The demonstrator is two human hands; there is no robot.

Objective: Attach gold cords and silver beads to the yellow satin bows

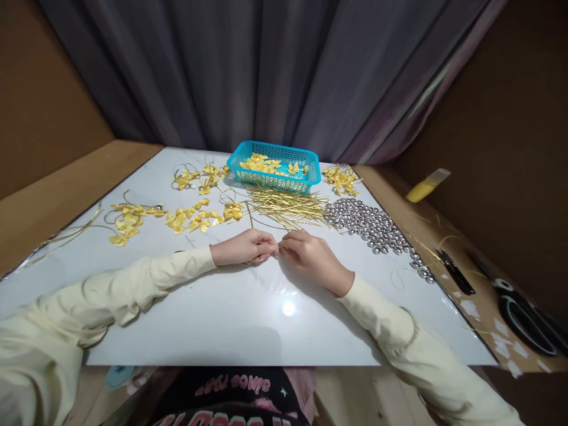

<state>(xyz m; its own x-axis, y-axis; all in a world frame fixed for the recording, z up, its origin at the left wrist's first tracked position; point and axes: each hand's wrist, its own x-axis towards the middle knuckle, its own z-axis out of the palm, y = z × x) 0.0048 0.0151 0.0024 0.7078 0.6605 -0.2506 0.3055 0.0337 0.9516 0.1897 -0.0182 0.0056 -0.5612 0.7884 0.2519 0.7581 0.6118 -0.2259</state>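
Observation:
My left hand (243,247) and my right hand (313,255) rest on the white board (248,319), fingertips meeting at the middle. Both pinch something very small between them; a thin gold cord (249,216) runs from my left hand toward the back. What the fingers hold is mostly hidden. Just behind the hands lies a pile of gold cords (288,207). Yellow ribbon bows (195,219) lie scattered to the left. A heap of silver bells (377,228) sits to the right.
A blue plastic basket (310,177) with yellow bows stands at the back centre. More bows (341,179) lie beside it. Black scissors (528,319), a black tool (452,271) and a yellow tube (426,186) lie on the wooden desk at the right. A grey curtain hangs behind.

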